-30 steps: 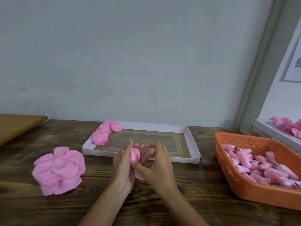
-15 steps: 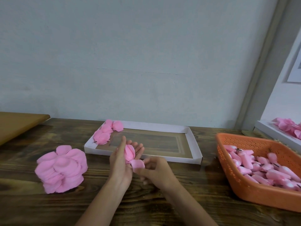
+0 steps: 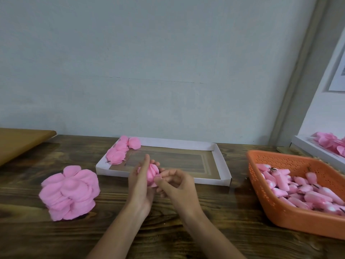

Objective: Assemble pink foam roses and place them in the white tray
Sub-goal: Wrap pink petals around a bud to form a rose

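A half-built pink foam rose (image 3: 152, 173) sits between both hands, just in front of the white tray (image 3: 222, 161). My left hand (image 3: 140, 186) cups it from the left with the fingers upright. My right hand (image 3: 177, 187) presses its thumb and fingertips against the rose's right side. Several finished roses (image 3: 121, 149) lie in the tray's far left corner. A pile of loose pink petals (image 3: 70, 189) rests on the table to the left.
An orange perforated basket (image 3: 268, 208) filled with pink rosebud cores stands at the right. Behind it a second white tray (image 3: 308, 148) holds more pink pieces. A brown board (image 3: 20, 141) lies at the far left. The wall runs behind the wooden table.
My right hand has brought the loose petal up from below and pressed it onto the rose in my left hand. The petal no longer sticks out beneath the bud.
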`<act>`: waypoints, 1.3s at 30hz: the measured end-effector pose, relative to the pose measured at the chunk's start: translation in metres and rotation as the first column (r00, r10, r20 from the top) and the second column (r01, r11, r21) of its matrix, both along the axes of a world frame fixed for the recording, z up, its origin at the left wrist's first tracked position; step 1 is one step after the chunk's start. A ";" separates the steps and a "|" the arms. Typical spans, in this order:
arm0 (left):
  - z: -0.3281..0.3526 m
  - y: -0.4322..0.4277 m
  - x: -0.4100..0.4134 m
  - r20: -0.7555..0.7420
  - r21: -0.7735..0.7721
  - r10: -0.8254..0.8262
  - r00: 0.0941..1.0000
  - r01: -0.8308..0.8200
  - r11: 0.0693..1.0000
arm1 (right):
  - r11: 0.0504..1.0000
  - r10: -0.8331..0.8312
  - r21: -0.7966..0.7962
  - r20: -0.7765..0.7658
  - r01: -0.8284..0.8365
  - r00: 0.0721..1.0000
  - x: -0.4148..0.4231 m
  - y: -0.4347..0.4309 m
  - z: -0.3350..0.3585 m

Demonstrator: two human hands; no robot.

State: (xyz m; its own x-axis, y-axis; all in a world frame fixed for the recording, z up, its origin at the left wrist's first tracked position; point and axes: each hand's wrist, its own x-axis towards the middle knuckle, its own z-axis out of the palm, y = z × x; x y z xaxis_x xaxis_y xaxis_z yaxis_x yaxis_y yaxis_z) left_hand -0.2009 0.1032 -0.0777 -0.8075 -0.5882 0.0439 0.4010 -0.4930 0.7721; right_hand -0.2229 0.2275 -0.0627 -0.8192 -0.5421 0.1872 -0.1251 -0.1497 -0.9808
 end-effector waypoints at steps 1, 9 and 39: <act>0.000 0.000 0.000 -0.002 -0.011 -0.001 1.000 0.001 1.000 | 1.000 -0.014 -0.018 0.002 0.014 1.000 0.000 0.000 0.000; 0.001 0.003 0.001 -0.014 -0.019 -0.030 0.999 0.030 0.999 | 0.984 -0.111 -0.136 0.050 0.117 0.993 -0.001 -0.002 -0.001; 0.003 0.003 0.001 0.016 -0.048 -0.029 0.999 0.030 0.998 | 0.995 -0.080 0.029 -0.331 0.095 0.940 -0.005 -0.003 -0.008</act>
State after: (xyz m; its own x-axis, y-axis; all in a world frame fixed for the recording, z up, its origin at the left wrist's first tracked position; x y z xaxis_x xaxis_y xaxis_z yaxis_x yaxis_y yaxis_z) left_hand -0.1999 0.1062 -0.0748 -0.8252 -0.5618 0.0591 0.3751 -0.4667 0.8009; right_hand -0.2277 0.2246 -0.0707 -0.7607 -0.4847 0.4318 -0.4524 -0.0811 -0.8881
